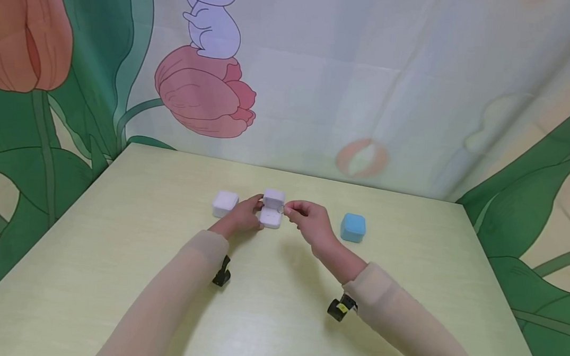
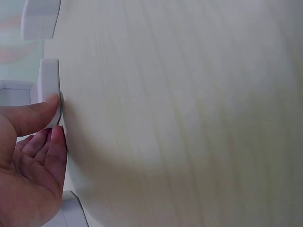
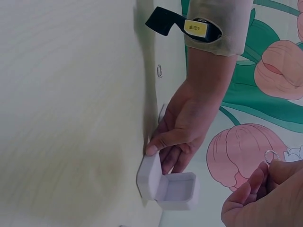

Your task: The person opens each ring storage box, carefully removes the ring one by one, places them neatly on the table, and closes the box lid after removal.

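A white ring box (image 1: 271,218) stands with its lid raised on the table, a little left of the middle. My left hand (image 1: 244,214) grips its base from the left side. The left wrist view shows the thumb (image 2: 40,113) on the base, the fingers curled on the other side. Just right of the box, my right hand (image 1: 315,225) pinches a thin ring (image 3: 271,155) between thumb and fingertips. In the right wrist view the ring sticks up beyond the fingertips, silvery and beaded, apart from the box.
A closed white box (image 1: 225,203) sits close behind the left hand. To the right of the right hand is a closed light-blue box (image 1: 353,227). The pale wooden table (image 1: 405,257) ends at a printed curtain (image 1: 308,94). Black wrist cameras hang below both sleeves.
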Available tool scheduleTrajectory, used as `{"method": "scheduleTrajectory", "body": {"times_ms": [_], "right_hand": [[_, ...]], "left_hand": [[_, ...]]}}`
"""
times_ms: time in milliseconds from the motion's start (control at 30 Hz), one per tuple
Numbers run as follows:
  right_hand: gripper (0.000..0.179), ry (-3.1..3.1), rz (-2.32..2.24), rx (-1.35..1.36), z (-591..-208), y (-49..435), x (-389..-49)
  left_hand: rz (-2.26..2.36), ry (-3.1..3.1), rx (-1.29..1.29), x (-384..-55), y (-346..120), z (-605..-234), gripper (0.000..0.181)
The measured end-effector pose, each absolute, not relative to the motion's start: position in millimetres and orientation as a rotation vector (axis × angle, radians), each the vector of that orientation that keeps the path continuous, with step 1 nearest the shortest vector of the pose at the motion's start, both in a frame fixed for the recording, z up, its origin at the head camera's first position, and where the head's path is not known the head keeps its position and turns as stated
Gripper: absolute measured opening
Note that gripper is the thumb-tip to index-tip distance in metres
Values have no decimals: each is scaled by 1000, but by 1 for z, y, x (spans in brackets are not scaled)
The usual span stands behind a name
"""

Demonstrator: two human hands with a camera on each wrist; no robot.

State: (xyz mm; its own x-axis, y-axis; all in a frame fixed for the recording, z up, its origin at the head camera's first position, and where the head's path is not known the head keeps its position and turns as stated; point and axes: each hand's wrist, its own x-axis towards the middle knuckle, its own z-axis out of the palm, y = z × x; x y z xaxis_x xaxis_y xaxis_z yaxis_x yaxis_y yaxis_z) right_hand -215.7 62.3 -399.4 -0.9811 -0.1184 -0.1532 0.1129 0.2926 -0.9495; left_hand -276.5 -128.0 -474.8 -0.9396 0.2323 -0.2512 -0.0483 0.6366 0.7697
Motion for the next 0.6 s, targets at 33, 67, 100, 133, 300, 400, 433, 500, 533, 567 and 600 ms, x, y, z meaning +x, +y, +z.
{"method": "scheduleTrajectory", "body": {"times_ms": [33, 67, 100, 133, 300, 400, 433, 500, 533, 567, 600], "right_hand": [[21, 2362, -1760, -7, -401, 62, -215], [21, 2359, -1759, -7, -402, 62, -214], [21, 2361, -1755, -8, -404, 62, -214], [21, 2359, -1752, -9, -406, 62, -214], [22, 2355, -1738, -8, -417, 60, -213], [22, 2347, -1734, 1, -423, 58, -212], [22, 2344, -1733, 4, -425, 57, -212], [21, 2337, -1728, 4, -431, 56, -212], [21, 2335, -1726, 0, -433, 55, -212], [21, 2332, -1722, -1, -436, 55, -212], [21, 2330, -1719, -4, -439, 54, -211]], "left_hand": [[1210, 2529, 145, -276, -128, -475, 87], [1212, 2529, 146, -276, -128, -475, 87], [1210, 2532, 149, -276, -128, -474, 87], [1210, 2533, 152, -276, -128, -474, 87], [1211, 2537, 160, -274, -128, -473, 87], [1215, 2531, 151, -274, -127, -472, 87], [1217, 2530, 149, -273, -127, -472, 87], [1224, 2522, 140, -274, -127, -472, 87], [1223, 2524, 140, -274, -127, -472, 87], [1221, 2526, 142, -275, -127, -472, 88], [1221, 2527, 143, -275, -127, -472, 88]]}}
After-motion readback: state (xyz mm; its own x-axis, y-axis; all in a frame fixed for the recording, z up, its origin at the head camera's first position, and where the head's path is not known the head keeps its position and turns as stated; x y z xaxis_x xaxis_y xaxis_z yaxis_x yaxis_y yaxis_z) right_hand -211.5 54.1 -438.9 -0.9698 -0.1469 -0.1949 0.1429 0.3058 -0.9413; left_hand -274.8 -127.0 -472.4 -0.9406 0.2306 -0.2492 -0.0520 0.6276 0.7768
